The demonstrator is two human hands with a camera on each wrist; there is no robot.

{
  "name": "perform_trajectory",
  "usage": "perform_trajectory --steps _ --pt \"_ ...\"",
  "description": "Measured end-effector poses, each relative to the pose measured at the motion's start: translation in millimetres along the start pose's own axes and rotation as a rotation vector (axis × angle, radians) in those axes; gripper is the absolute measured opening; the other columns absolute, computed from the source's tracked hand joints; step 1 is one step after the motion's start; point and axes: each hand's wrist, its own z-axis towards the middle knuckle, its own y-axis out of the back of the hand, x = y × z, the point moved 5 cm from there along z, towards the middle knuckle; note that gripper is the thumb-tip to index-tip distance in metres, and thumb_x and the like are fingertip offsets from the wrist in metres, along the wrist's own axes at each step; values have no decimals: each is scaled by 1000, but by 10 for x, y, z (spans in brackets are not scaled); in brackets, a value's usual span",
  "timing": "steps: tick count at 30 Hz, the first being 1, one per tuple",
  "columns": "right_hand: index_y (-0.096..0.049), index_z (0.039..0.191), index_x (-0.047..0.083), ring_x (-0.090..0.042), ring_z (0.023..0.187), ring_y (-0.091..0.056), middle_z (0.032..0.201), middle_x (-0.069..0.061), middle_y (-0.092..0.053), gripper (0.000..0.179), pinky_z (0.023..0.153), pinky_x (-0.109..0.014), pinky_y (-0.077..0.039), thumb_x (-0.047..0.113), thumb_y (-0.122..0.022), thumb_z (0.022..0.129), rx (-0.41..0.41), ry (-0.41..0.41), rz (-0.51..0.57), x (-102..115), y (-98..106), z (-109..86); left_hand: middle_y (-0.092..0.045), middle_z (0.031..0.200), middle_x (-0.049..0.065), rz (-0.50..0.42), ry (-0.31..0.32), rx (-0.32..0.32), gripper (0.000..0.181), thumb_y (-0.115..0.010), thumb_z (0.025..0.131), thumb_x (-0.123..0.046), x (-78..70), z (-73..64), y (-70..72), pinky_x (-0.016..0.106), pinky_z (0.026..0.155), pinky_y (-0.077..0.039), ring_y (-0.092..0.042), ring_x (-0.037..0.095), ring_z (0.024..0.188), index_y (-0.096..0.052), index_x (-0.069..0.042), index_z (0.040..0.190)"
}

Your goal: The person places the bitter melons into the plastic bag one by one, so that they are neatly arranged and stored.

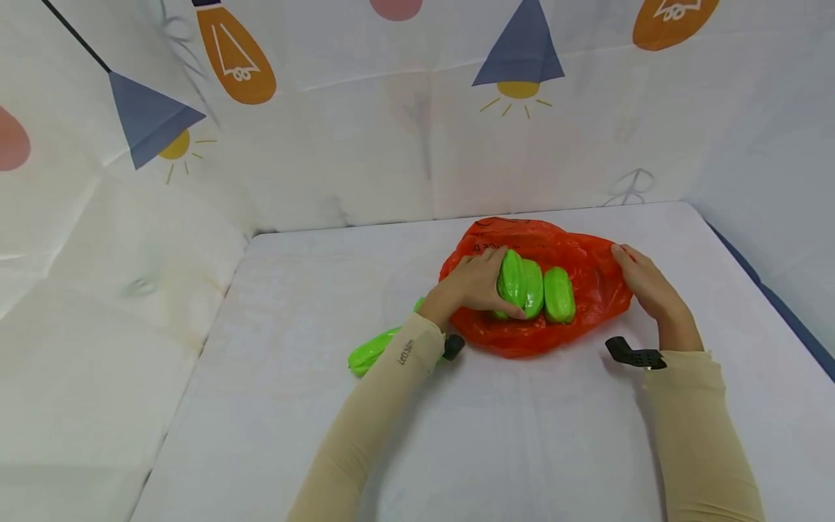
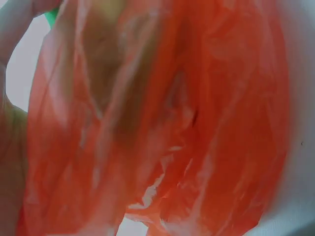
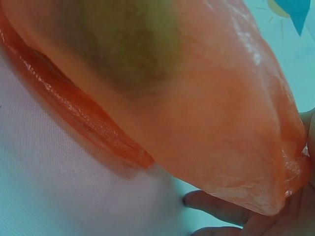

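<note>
A red plastic bag point(image 1: 596, 264) lies spread open on the table, holding several bright green ridged fruits that look like star fruit. My left hand point(image 1: 479, 283) reaches over the bag's left side, fingers and thumb curled round a green fruit point(image 1: 512, 279). A second fruit point(image 1: 533, 288) leans against that one, and a third fruit point(image 1: 559, 293) lies just to the right. At the bag's right edge, my right hand point(image 1: 652, 290) pinches the plastic between thumb and fingers. Red plastic point(image 2: 231, 123) fills most of the left wrist view, hiding the grip there.
More green fruit point(image 1: 372, 351) lies on the white table point(image 1: 293, 304) left of the bag, partly behind my left forearm. A patterned white curtain point(image 1: 352, 145) rises along the table's back edge. Black wrist cameras sit at both cuffs.
</note>
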Motion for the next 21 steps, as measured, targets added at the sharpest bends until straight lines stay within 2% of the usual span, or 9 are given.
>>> perform_trajectory --steps 4,8,11,15,21 --pt "1 155 -1 -52 142 -15 157 -33 -13 77 110 -72 -17 54 -15 103 0 -1 0 -2 -2 0 -19 162 7 60 17 2 125 -70 73 -72 -38 10 -36 41 122 -19 -21 21 150 1 -14 159" --pt "1 155 -1 -51 145 -11 159 -32 -10 77 112 -71 -13 53 -15 104 4 -3 3 -11 -5 13 -17 164 4 107 40 6 126 -69 71 -74 -66 9 -71 41 123 -17 -17 18 151 -1 -14 159" --pt "-3 155 -3 -51 143 -14 157 -33 -14 76 112 -71 -13 52 -14 104 -6 6 -4 -8 5 18 -15 164 2 116 72 4 127 -69 69 -75 -72 11 -86 42 124 -14 -14 19 152 -2 -15 159" --pt "-8 154 -5 -49 136 -22 151 -35 -23 74 111 -71 -17 50 -13 104 -15 16 -4 -2 7 14 -15 165 2 171 105 29 125 -68 71 -76 -65 19 -130 43 125 -9 -11 22 152 -4 -14 159" --pt "-6 155 -3 -49 137 -21 154 -34 -20 74 112 -70 -18 50 -14 104 -13 14 -10 -11 -1 13 -11 166 2 216 124 38 126 -66 71 -77 -40 31 -191 43 125 -7 -7 22 153 -2 -13 159"
